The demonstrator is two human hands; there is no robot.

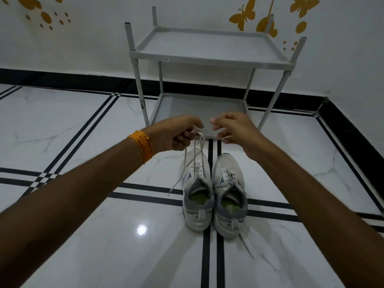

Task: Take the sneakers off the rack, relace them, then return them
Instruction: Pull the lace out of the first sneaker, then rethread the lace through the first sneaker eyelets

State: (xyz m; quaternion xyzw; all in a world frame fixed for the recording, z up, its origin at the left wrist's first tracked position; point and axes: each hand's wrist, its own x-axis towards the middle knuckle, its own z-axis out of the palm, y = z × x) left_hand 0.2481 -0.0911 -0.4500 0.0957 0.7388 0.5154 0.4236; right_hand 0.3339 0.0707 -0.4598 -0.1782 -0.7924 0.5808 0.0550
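The two sneakers stand side by side on the floor (pixel 83 235), toes toward twelve o'clock, heels toward the wearer, just in front of the rack (pixel 204 61). The left sneaker (pixel 197 196) has its lace (pixel 198 150) drawn up taut; the left hand (pixel 176 132) is closed around the raised strands, and the right hand (pixel 232 127), at three o'clock of it, pinches what looks like a lace end between fingertips, though that tip is too small to read surely. The right sneaker (pixel 229 196) sits untouched, one loose lace trailing past its heel toward five o'clock.

The laces look flat, soft and limp, so they will probably twist and slip through eyelets unless held near the stiff tip. The shoes seem light with soft uppers; lifting by the lace would tilt them, so the heel collar or the sole edge is the better hold for carrying.

The floor is glossy white tile with black lines and a bright glare spot at seven o'clock; likely slick, so a tugged shoe may slide. The rack's two grey shelves are bare, against a white wall with orange butterfly decals (pixel 243 15).
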